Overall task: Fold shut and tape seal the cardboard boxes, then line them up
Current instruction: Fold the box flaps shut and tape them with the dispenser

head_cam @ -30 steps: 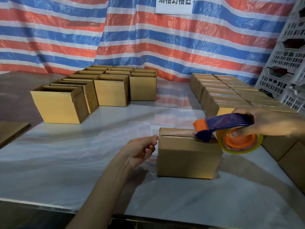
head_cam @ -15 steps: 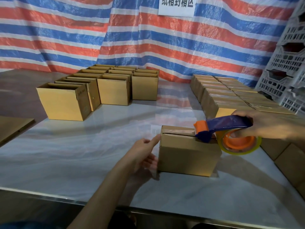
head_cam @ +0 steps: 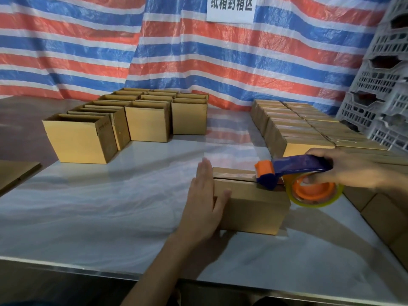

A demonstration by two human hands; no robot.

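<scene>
My left hand (head_cam: 202,206) presses flat, fingers straight, against the left end of the box (head_cam: 254,208) near the bench (head_cam: 110,206) front edge; my right hand (head_cam: 344,166) grips the tape dispenser (head_cam: 295,167) atop it.

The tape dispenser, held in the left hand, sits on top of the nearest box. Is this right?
No. The head view shows the right hand holding the tape dispenser on top of the nearest box; the left hand lies flat against its end.
</scene>
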